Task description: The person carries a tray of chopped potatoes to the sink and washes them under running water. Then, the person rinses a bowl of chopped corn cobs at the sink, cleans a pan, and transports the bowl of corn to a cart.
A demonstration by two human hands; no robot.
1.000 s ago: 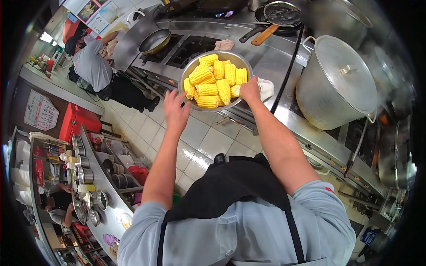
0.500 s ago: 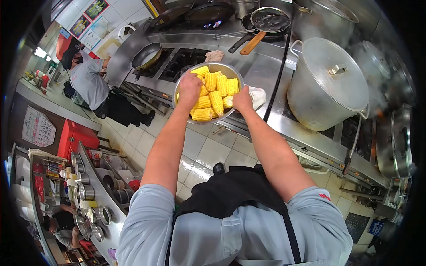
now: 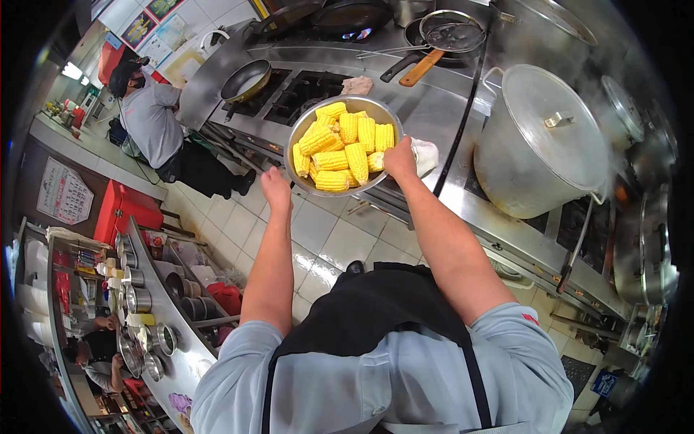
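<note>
Several pieces of yellow corn on the cob (image 3: 356, 160) are heaped in a round metal bowl (image 3: 295, 123), held over the front edge of the stove. My right hand (image 3: 400, 159) grips the bowl's right rim, beside a white cloth (image 3: 425, 155). My left hand (image 3: 276, 189) is just off the bowl's lower left side, its fingers curled in. No object shows in it.
A big lidded pot (image 3: 538, 152) stands on the stove at right. A frying pan (image 3: 246, 81) and a strainer with a wooden handle (image 3: 421, 69) lie farther back. One person (image 3: 152, 123) works at left; another (image 3: 97, 354) is behind the steel counter (image 3: 177, 340).
My left hand has come off the corn and moved down and left, outside the bowl. The right hand still holds the rim. The view has shifted slightly.
</note>
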